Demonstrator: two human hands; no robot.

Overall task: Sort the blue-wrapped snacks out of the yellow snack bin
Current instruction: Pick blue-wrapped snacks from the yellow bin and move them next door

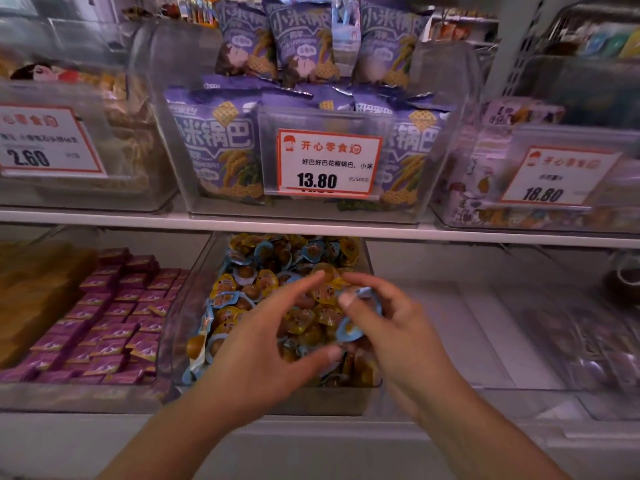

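Light is dim and even, with a cool purple cast; shadows are soft; the middle price tag (pixel 329 163) reads sharp, while both side tags and the hands smear with motion blur; the shelf edge (pixel 311 230) bows under wide-angle distortion; clear bin fronts carry faint glare.

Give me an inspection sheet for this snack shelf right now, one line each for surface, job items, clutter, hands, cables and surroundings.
Surface: white lower shelf, bare to the right of the bin.
Job's things: clear snack bin holding mixed yellow-wrapped snacks and blue-wrapped snacks.
Clutter: nothing seen.
Hands: left hand open over the bin; right hand holds blue-wrapped pieces.
Cables: nothing seen.
Surroundings: purple packets to the left; purple snack bags above, price tag reading 13.80.
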